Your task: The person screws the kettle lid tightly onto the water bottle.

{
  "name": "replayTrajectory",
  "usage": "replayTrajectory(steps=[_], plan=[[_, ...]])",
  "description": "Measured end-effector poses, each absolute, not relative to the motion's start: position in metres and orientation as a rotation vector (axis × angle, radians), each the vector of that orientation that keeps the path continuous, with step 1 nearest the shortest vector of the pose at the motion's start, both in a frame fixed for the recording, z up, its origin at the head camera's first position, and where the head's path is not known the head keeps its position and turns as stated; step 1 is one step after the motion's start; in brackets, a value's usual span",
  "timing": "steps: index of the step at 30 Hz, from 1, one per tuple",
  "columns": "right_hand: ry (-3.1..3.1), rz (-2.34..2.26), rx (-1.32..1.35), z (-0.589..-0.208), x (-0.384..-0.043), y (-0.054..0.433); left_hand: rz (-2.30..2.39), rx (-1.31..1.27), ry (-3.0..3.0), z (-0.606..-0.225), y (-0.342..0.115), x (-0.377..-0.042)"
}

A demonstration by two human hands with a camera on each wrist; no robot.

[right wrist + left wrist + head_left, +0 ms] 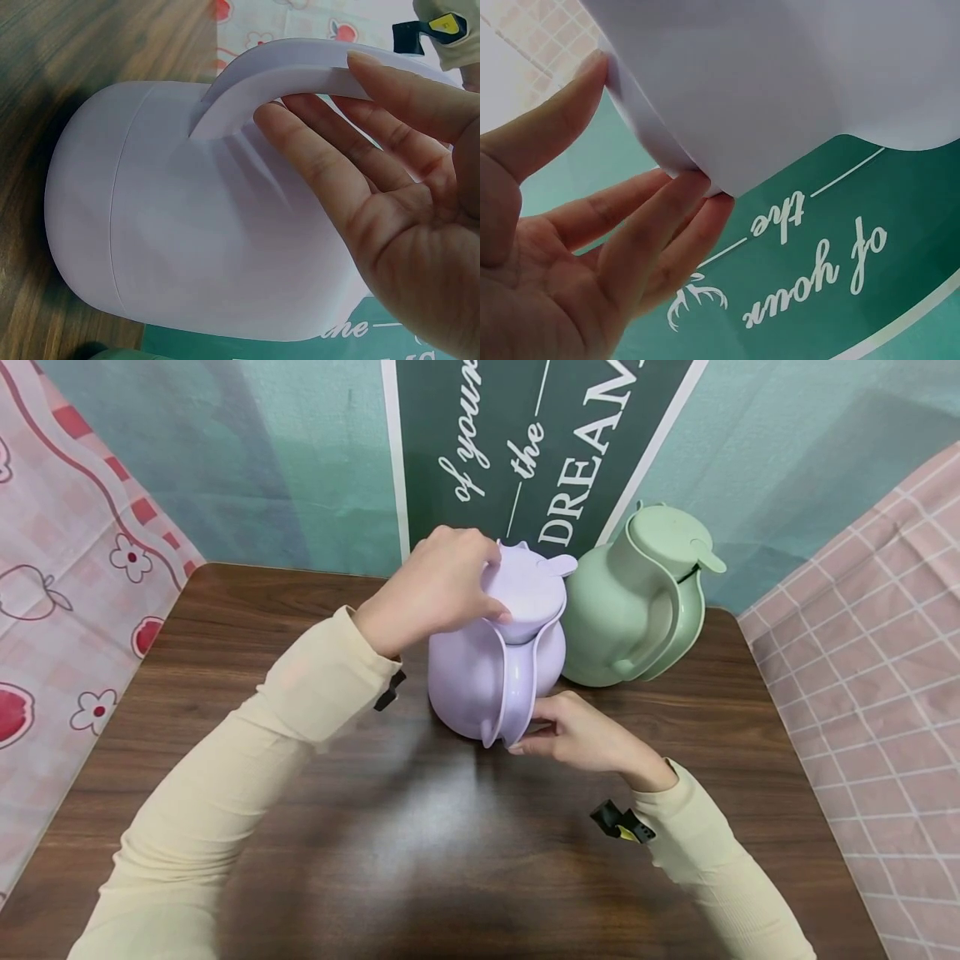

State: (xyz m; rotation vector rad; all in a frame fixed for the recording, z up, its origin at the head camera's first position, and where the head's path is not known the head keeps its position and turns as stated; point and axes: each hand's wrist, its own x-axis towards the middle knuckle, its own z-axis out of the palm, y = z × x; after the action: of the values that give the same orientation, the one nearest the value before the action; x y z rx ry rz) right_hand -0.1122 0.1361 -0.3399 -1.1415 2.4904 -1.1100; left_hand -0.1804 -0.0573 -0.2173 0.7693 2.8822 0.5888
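Observation:
A lilac thermos jug (465, 681) stands on the wooden table, its handle toward me. My left hand (442, 583) grips the side of its lid (528, 589), thumb in front and fingers behind. In the left wrist view those fingertips touch the lilac rim (652, 139). Low on the jug, my right hand (585, 732) holds the handle (517, 693). The right wrist view shows the thumb on the outer face of the handle (292, 56) and fingers reaching beneath it. Just right of the lilac jug stands a pale green thermos jug (607, 610).
Behind the jugs a dark green sign (540, 452) with white lettering leans at the teal backdrop (315, 460). A fruit-and-flower cloth (82, 585) hangs at the left, a pink checked cloth (877, 660) at the right. Brown tabletop (420, 860) lies in front.

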Motion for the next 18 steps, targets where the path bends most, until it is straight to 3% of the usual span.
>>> replayTrajectory(steps=[18], plan=[[2.493, -1.110, -1.151, -0.342, -0.112, 0.137, 0.689, 0.859, 2.732, -0.218, -0.069, -0.193]])
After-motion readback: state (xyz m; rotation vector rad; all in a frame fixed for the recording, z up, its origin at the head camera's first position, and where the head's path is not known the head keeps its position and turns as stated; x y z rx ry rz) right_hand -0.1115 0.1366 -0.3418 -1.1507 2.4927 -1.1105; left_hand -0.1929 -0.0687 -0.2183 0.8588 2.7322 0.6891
